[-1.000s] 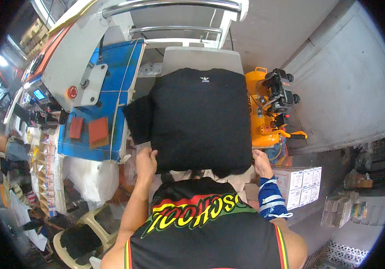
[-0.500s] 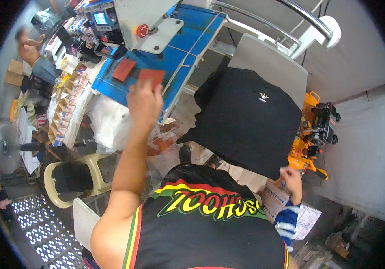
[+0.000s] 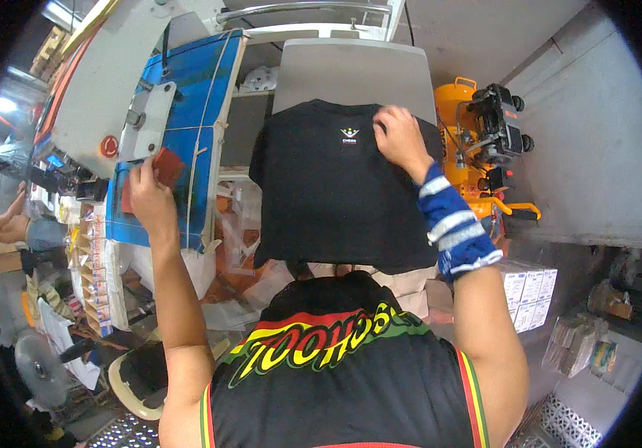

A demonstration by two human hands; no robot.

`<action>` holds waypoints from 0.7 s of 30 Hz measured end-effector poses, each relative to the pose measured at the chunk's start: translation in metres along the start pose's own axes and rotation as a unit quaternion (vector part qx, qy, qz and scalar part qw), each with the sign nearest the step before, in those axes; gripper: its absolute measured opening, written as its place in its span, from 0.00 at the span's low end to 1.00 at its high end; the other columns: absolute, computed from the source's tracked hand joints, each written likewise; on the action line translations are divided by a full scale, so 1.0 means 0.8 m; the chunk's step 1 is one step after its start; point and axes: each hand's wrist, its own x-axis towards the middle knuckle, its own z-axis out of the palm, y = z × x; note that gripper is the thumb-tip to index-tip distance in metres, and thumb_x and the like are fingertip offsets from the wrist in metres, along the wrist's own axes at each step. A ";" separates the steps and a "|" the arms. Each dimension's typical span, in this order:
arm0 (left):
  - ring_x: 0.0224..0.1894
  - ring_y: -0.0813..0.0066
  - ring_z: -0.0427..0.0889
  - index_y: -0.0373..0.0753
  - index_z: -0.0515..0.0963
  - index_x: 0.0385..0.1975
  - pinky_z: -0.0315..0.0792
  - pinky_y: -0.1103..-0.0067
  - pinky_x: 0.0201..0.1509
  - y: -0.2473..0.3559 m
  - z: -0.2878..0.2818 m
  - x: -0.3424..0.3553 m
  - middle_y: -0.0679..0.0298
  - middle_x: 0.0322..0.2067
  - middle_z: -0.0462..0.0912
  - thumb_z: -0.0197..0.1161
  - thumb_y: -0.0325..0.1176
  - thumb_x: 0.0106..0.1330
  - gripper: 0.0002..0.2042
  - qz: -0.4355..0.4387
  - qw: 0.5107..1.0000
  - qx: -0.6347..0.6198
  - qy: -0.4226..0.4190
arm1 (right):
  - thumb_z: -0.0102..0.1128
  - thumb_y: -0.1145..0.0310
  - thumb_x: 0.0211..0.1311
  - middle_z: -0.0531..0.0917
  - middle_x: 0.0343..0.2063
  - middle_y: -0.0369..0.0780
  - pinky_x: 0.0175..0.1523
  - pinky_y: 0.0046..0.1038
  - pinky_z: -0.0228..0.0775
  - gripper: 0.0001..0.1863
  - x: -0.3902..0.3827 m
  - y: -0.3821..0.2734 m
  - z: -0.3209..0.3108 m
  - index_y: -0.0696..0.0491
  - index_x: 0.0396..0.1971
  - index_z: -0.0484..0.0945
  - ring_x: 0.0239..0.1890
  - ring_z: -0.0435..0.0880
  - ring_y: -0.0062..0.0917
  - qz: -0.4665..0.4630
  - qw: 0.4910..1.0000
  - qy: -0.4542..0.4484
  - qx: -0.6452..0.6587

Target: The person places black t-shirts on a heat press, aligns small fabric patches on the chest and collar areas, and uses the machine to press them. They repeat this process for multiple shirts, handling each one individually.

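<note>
small white logo print (image 3: 349, 134) on black shirt chest, white boxes (image 3: 528, 293) with blue print stacked lower right by the wall, wrapped packets (image 3: 576, 345) on floor beyond, hanging packet strips (image 3: 94, 272) left, lit screen (image 3: 55, 161) far left

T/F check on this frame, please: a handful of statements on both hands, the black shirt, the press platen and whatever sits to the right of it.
1. The right hand rests on the black T-shirt near its small chest print. True.
2. The left hand is also flat on the shirt. False: it is off to the left, holding a reddish-brown pad over the blue machine panel.
3. The shirt lies over the grey platen. True.
4. The orange compressor stands left of the platen. False: it stands to the right.
5. The right forearm wears a blue and white striped wrap. True.
</note>
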 end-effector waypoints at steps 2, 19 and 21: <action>0.49 0.57 0.86 0.35 0.80 0.56 0.79 0.68 0.53 0.039 0.003 0.024 0.51 0.49 0.85 0.61 0.21 0.67 0.17 0.046 0.982 -0.183 -0.002 | 0.63 0.66 0.64 0.80 0.56 0.43 0.63 0.46 0.70 0.11 0.020 0.005 0.019 0.54 0.43 0.84 0.61 0.76 0.43 -0.012 0.999 0.011 -0.032; 0.45 0.70 0.84 0.41 0.87 0.49 0.76 0.70 0.55 0.359 0.226 0.118 0.60 0.43 0.90 0.59 0.27 0.70 0.13 0.181 0.699 -0.337 -0.604 | 0.71 0.68 0.56 0.85 0.32 0.45 0.45 0.39 0.77 0.08 0.074 0.020 -0.018 0.53 0.35 0.87 0.38 0.85 0.42 0.036 0.979 -0.074 0.187; 0.47 0.63 0.85 0.39 0.87 0.49 0.76 0.68 0.56 0.362 0.220 0.109 0.57 0.44 0.90 0.56 0.25 0.69 0.15 0.153 0.682 -0.326 -0.636 | 0.70 0.68 0.57 0.84 0.32 0.45 0.46 0.39 0.77 0.07 0.072 0.024 -0.009 0.53 0.35 0.87 0.38 0.85 0.42 0.044 0.979 -0.075 0.185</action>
